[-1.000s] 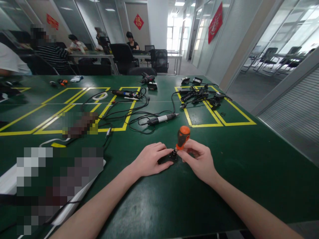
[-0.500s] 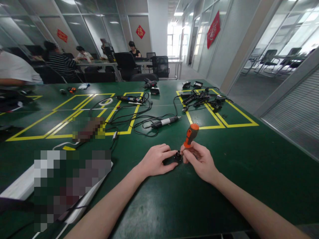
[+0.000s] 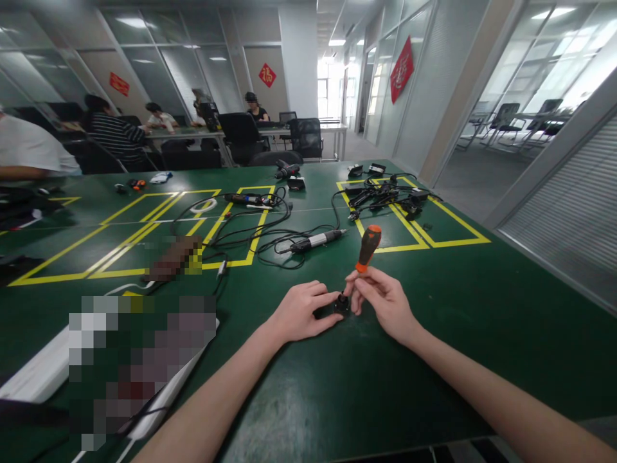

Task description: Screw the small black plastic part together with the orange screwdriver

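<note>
A small black part (image 3: 342, 303) sits on the green table (image 3: 299, 392), its fine details too small to make out. My left hand (image 3: 303, 312) grips it from the left between thumb and forefinger. On the other side, my right hand (image 3: 383, 299) is closed round the lower end of a screwdriver (image 3: 370, 247) with an orange and dark grey handle. The screwdriver stands nearly upright, leaning slightly right at the top. Its shaft and tip are hidden by the fingers, so whether the tip touches the part cannot be seen.
Beyond my hands lies a silver and black electric screwdriver (image 3: 315, 241) with coiled cables. Black cabled devices (image 3: 385, 196) are heaped at the back right, near a power drill (image 3: 287, 170). Pixelated objects (image 3: 159, 360) lie at the left. Several people sit in the background.
My right hand's fingers have shifted slightly on the screwdriver, and its handle has turned. My left hand keeps its hold on the black part. The view has moved a little.
</note>
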Available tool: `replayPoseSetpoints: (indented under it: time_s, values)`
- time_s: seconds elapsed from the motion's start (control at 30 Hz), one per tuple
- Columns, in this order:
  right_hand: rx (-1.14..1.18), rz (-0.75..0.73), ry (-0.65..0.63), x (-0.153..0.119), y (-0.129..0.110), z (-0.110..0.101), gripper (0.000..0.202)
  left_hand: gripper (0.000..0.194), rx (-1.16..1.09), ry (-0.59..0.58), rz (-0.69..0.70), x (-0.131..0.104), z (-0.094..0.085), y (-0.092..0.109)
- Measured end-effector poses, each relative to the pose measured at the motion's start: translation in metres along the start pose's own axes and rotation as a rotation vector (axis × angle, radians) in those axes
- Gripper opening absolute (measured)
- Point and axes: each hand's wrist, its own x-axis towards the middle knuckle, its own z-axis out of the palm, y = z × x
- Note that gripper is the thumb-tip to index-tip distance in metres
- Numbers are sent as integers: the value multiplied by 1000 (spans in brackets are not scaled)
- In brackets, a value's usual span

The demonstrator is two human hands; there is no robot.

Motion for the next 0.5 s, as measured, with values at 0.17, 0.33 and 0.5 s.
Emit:
replayPoseSetpoints:
  time_s: [0.17,0.33,0.5]
  values:
    - [-43,-4,55,2,-2,-1,30,31,-6,5,-5,0,0,-1]
    - [-168,-97,28,6,-10,-7,23,32,-3,12,-12,-1,1,-2]
    - [-255,-80,-150,15,-19,-20,17,29,13,10,-2,-1,2,-2]
